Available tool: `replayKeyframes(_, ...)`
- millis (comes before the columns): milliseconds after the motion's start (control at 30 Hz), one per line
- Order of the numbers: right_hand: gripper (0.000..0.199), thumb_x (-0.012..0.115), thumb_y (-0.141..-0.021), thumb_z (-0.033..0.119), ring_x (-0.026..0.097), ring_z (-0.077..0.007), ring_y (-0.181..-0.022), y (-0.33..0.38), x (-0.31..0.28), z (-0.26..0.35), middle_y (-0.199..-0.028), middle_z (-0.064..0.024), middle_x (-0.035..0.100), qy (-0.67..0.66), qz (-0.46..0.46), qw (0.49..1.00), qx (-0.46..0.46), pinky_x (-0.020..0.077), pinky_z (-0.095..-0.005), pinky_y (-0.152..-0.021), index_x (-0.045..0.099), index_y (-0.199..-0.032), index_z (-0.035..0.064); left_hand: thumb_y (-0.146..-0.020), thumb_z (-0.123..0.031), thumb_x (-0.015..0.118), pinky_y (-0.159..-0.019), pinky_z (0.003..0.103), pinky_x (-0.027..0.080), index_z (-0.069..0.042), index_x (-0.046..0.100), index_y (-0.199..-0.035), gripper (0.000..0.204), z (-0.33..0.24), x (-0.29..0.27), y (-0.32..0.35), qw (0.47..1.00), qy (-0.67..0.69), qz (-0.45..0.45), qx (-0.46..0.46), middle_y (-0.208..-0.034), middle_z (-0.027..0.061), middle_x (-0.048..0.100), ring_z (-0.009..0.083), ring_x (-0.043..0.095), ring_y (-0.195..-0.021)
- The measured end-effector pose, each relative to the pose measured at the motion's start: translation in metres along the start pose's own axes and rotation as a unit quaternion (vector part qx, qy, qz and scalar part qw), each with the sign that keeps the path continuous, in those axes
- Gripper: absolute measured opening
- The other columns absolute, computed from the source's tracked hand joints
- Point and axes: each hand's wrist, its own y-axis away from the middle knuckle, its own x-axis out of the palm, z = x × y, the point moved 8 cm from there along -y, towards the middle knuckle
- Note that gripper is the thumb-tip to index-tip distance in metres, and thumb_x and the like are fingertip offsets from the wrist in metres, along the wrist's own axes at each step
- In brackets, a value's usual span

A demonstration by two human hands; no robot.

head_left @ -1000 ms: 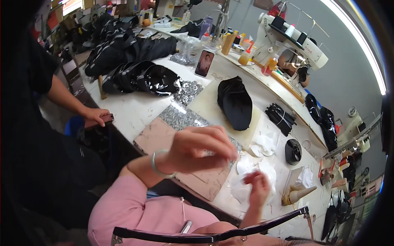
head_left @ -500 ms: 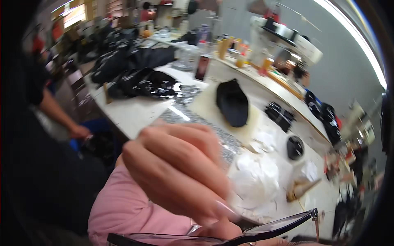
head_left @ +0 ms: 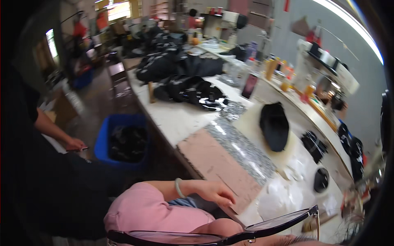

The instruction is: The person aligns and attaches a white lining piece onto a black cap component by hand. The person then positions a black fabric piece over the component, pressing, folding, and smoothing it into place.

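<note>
My left hand [head_left: 216, 192] is at the near edge of the table, over the near part of a pinkish-tan board [head_left: 219, 166]. It comes out of a pink sleeve and wears a pale green bangle [head_left: 178, 187]. Its fingers point downward, loosely bent, and I see nothing held in them. Whether the fingertips touch the board I cannot tell. My right hand is out of view. Just beyond the board lies a silver-grey glittery strip [head_left: 242, 149]. A black shaped piece [head_left: 274, 127] rests on a cream sheet [head_left: 255, 119] farther on.
White crumpled plastic [head_left: 281, 197], a round black object [head_left: 321, 180] and a black bundle [head_left: 314, 146] lie to the right. Glossy black pieces [head_left: 193, 92] are heaped at the table's far end. A blue bin [head_left: 102, 141] stands left; beside it, another person's hand [head_left: 76, 144]. Dark-framed glasses [head_left: 283, 220] cross the lower edge.
My left hand has dropped from close in front of the camera to the table edge, uncovering the pinkish board. The view has shifted left, bringing the blue bin into sight.
</note>
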Motion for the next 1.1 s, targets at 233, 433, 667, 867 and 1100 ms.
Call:
replayKeyframes(233,0.018,0.057,-0.09,0.018,0.058,-0.016,-0.075,-0.039,0.032,-0.062,-0.081,-0.0105,0.061,0.098,0.056,0.982,0.152,0.0453,-0.03,-0.066,0.062,-0.086,0.0007,-0.094,-0.025,0.055,-0.076,0.026,0.049,0.0,0.059,-0.114,0.033,0.007,-0.018,0.053,0.991,0.125,-0.038,-0.04,-0.093,0.0069,0.066,0.0103,0.06,-0.084)
replayKeyframes(433,0.015,0.059,-0.088,0.015,0.056,-0.0153,-0.077,-0.052,0.05,-0.078,-0.083,-0.0102,0.06,0.137,0.1,0.969,0.181,0.0443,-0.0297,-0.067,0.06,-0.084,0.0008,-0.09,-0.013,0.059,-0.067,0.026,0.052,-0.009,0.007,-0.146,0.076,-0.018,-0.122,0.158,0.88,0.072,-0.463,0.076,-0.093,0.0124,0.064,0.0122,0.063,-0.073)
replayKeyframes(667,0.026,0.053,-0.092,0.025,0.054,-0.014,-0.068,-0.071,0.05,-0.076,-0.075,-0.0086,0.057,0.206,0.106,0.961,0.149,0.0439,-0.0281,-0.062,0.061,-0.09,0.0009,-0.091,-0.006,0.052,-0.061,0.02,0.048,-0.008,0.018,-0.145,0.063,-0.084,-0.176,0.327,0.532,-0.134,-0.798,0.249,-0.091,0.0111,0.064,0.0089,0.055,-0.066)
replayKeyframes(867,0.026,0.053,-0.092,0.026,0.054,-0.0138,-0.066,-0.074,0.058,-0.072,-0.075,-0.0082,0.057,0.217,0.117,0.965,0.087,0.0436,-0.0279,-0.061,0.062,-0.091,0.0012,-0.091,-0.016,0.057,-0.057,0.023,0.048,-0.002,0.058,-0.116,0.028,0.032,-0.149,0.259,0.805,-0.017,-0.593,-0.02,-0.078,0.0028,0.062,0.0077,0.057,-0.067)
replayKeyframes(1100,0.027,0.052,-0.093,0.027,0.053,-0.0135,-0.064,-0.08,0.05,-0.088,-0.074,-0.0078,0.056,0.221,0.13,0.966,0.033,0.0432,-0.0277,-0.06,0.062,-0.092,0.0016,-0.083,-0.049,0.062,-0.045,0.033,0.037,-0.006,0.05,-0.087,0.045,0.202,0.193,0.469,0.358,0.362,-0.771,-0.382,-0.06,0.0044,0.049,0.0168,0.045,-0.048)
